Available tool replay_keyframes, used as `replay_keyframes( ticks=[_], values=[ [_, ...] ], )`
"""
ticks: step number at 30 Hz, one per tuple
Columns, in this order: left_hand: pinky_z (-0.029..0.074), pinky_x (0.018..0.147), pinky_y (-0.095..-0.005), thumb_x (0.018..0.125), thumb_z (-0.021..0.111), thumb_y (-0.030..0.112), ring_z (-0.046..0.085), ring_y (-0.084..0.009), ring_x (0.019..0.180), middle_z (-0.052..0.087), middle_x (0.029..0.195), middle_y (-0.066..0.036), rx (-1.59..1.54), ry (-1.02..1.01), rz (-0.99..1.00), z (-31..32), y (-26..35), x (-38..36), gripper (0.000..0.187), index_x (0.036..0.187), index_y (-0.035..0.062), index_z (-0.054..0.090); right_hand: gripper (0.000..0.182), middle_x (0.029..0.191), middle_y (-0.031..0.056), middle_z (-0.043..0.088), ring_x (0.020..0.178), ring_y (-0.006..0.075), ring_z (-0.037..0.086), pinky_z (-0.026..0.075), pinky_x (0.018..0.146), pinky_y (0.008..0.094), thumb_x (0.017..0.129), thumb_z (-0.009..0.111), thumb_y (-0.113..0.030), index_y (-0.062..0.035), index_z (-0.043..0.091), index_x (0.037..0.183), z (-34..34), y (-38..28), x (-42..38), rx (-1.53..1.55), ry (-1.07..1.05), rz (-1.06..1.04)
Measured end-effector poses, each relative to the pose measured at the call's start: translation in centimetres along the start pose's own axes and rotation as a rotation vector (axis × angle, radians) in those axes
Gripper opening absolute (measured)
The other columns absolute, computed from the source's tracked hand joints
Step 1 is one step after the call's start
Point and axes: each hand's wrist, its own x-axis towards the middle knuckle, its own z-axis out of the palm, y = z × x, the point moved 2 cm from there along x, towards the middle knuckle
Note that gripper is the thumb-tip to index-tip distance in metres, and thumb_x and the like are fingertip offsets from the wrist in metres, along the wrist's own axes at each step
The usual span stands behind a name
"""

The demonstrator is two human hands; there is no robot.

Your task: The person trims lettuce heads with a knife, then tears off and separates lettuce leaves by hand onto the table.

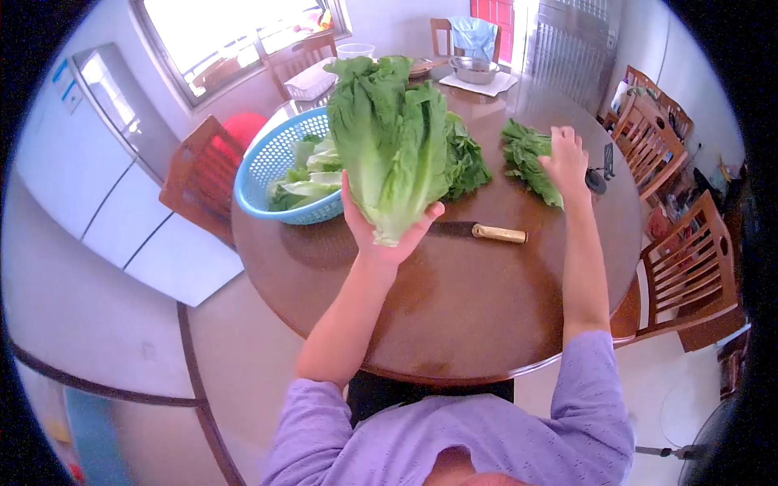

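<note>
My left hand [389,235] is closed around the base of a head of romaine lettuce [389,146], lifted upright over the table. Behind it, partly hidden, lies another bunch of green lettuce [466,166]. On the right, my right hand [569,166] is at the edge of a small pile of loose lettuce leaves [527,158], thumb and fingers apart. Whether it touches the leaves is hard to make out. A knife with a wooden handle [500,234] lies between my hands, its blade partly covered. Left of the held lettuce, a blue plastic basket [251,182] contains cut lettuce pieces [312,178].
The round brown table [454,316] spans the middle. At its back stand a metal bowl [474,71] on a white cloth and a white basket [311,81]. A small black object [598,180] sits right of my right hand. Wooden chairs [689,259] surround the table.
</note>
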Motion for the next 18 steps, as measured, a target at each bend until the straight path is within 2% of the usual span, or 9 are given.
replay_keyframes(
  ticks=[2,5,7,10,11,14,16,17,18],
  values=[
    [0.047,0.072,-0.0480,0.083,0.047,0.065,0.054,-0.0254,0.111,0.057,0.129,-0.002,0.009,0.042,-0.023,-0.1,0.0,-0.1,0.061,0.128,0.0229,0.053,0.048,0.123,0.0183,0.053,0.107,0.0386,0.057,0.051,0.085,0.0436,0.074,0.073,-0.020,-0.0057,0.056,0.116,-1.8,-1.4,-0.3,0.024,0.255,-0.086],
    [0.050,0.078,-0.0526,0.083,0.042,0.070,0.052,-0.0293,0.117,0.050,0.135,-0.004,-0.038,-0.039,-0.055,-1.4,0.0,0.0,0.069,0.135,0.0238,0.046,0.054,0.122,0.0117,0.057,0.108,0.0304,0.058,0.047,0.091,0.0381,0.082,0.069,-0.026,-0.0074,0.051,0.129,-3.4,-3.6,0.6,0.510,0.155,-0.290],
    [0.049,0.081,-0.0531,0.083,0.042,0.070,0.051,-0.0287,0.119,0.048,0.137,-0.004,-0.009,-0.065,-0.070,-1.3,-0.2,0.0,0.070,0.137,0.0242,0.044,0.049,0.119,0.0091,0.060,0.105,0.0214,0.059,0.048,0.090,0.0330,0.088,0.065,-0.029,-0.0039,0.052,0.128,-6.4,-6.5,-0.4,1.178,-0.213,-0.339],
    [0.048,0.086,-0.0535,0.084,0.042,0.069,0.049,-0.0284,0.122,0.045,0.140,-0.004,0.011,-0.076,-0.111,-1.2,-0.6,0.0,0.072,0.140,0.0244,0.040,0.045,0.115,0.0071,0.060,0.102,0.0139,0.058,0.048,0.086,0.0288,0.090,0.064,-0.027,-0.0011,0.054,0.125,-9.4,-9.8,-2.8,1.605,-0.476,-0.202],
    [0.047,0.087,-0.0535,0.084,0.042,0.069,0.048,-0.0284,0.123,0.045,0.141,-0.004,0.015,-0.076,-0.124,-1.0,-0.7,0.1,0.073,0.141,0.0244,0.039,0.042,0.112,0.0065,0.062,0.099,0.0133,0.058,0.049,0.084,0.0284,0.090,0.064,-0.027,-0.0011,0.056,0.123,-9.5,-10.4,-3.2,1.617,-0.516,-0.208],
    [0.049,0.085,-0.0524,0.081,0.050,0.066,0.049,-0.0315,0.122,0.049,0.137,-0.007,0.098,0.126,-0.058,-0.4,-1.0,-0.1,0.073,0.137,0.0196,0.044,0.035,0.102,0.0039,0.064,0.090,0.0114,0.060,0.050,0.080,0.0269,0.090,0.064,-0.024,-0.0016,0.059,0.117,-9.2,-10.8,-3.6,1.616,-0.589,-0.236],
    [0.047,0.087,-0.0537,0.083,0.044,0.067,0.048,-0.0303,0.124,0.046,0.139,-0.005,0.095,0.189,-0.043,0.2,-0.8,0.1,0.074,0.140,0.0214,0.039,0.031,0.095,0.0011,0.065,0.083,0.0099,0.061,0.050,0.077,0.0256,0.090,0.065,-0.024,-0.0029,0.062,0.112,-9.1,-10.5,-3.4,1.573,-0.592,-0.255],
    [0.047,0.088,-0.0543,0.084,0.042,0.068,0.047,-0.0297,0.125,0.045,0.141,-0.004,0.095,0.222,-0.031,0.3,-0.6,0.2,0.074,0.142,0.0223,0.037,0.024,0.090,-0.0017,0.065,0.076,0.0072,0.060,0.050,0.073,0.0237,0.090,0.065,-0.023,-0.0040,0.065,0.104,-9.4,-10.3,-3.6,1.576,-0.531,-0.194],
    [0.046,0.088,-0.0545,0.084,0.042,0.068,0.047,-0.0300,0.125,0.045,0.140,-0.004,0.124,0.211,-0.034,0.3,-0.5,0.1,0.073,0.142,0.0222,0.038,0.024,0.090,-0.0016,0.065,0.076,0.0067,0.059,0.050,0.072,0.0233,0.090,0.065,-0.023,-0.0039,0.066,0.104,-9.3,-10.1,-3.4,1.564,-0.498,-0.185]
  ],
)
